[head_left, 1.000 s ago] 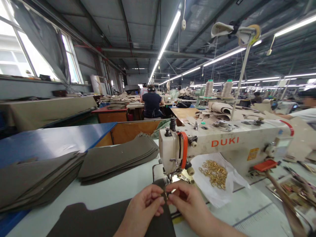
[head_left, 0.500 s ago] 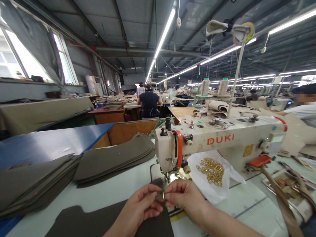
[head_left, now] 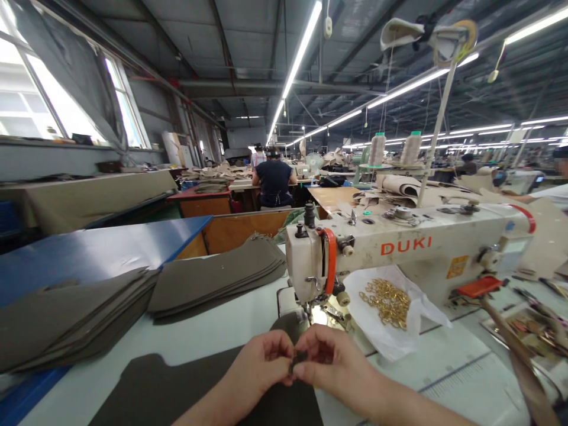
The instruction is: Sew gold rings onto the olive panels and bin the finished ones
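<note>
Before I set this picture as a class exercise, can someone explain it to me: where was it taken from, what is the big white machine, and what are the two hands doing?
The picture comes from a camera worn on a person's head, looking forward and down, so the two hands at the bottom are the wearer's own. The left hand and right hand meet, pinching a small dark piece between the fingertips; what it is cannot be told. The white machine marked DUKI is an industrial sewing machine. On the white table lie a dark fabric panel under the hands, stacks of similar panels to the left, and gold metal rings on a white sheet. Other people work farther back.
</note>
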`<state>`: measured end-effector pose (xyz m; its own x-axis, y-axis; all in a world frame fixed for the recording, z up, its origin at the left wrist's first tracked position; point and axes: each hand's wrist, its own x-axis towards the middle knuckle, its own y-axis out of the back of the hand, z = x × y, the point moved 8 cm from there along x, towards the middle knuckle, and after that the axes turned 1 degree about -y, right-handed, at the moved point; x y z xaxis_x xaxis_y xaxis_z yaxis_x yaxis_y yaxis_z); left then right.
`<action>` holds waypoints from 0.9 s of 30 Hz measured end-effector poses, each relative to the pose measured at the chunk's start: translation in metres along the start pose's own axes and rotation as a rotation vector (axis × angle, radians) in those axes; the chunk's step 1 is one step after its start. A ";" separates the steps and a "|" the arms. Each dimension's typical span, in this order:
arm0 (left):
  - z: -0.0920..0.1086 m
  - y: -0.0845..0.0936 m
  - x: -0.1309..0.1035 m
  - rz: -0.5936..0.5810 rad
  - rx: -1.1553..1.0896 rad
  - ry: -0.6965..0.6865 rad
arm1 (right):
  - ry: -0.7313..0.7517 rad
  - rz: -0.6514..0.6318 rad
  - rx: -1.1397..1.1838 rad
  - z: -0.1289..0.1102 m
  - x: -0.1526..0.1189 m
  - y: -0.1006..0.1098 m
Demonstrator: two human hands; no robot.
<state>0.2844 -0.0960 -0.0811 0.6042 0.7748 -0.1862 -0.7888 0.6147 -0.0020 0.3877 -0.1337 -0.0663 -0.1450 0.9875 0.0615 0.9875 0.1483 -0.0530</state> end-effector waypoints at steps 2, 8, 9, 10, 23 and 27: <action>0.000 0.005 0.001 0.033 0.093 -0.058 | 0.082 0.026 -0.177 -0.007 -0.005 -0.001; 0.005 0.006 -0.003 0.071 0.148 -0.071 | 0.195 0.050 -0.341 -0.020 -0.009 0.000; 0.007 0.005 -0.003 0.076 0.120 -0.081 | 0.227 0.067 -0.355 -0.022 -0.009 0.001; 0.010 0.004 -0.004 0.087 0.092 -0.093 | 0.250 0.086 -0.362 -0.024 -0.009 0.003; 0.025 0.005 -0.007 0.200 0.013 -0.077 | 0.037 0.214 -0.051 0.001 0.003 0.014; 0.025 0.006 -0.008 0.233 0.041 -0.150 | 0.072 0.213 -0.066 0.000 0.002 0.015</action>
<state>0.2774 -0.0948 -0.0548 0.4197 0.9072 -0.0298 -0.9049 0.4208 0.0645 0.4019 -0.1299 -0.0674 0.0695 0.9894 0.1273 0.9976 -0.0692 -0.0068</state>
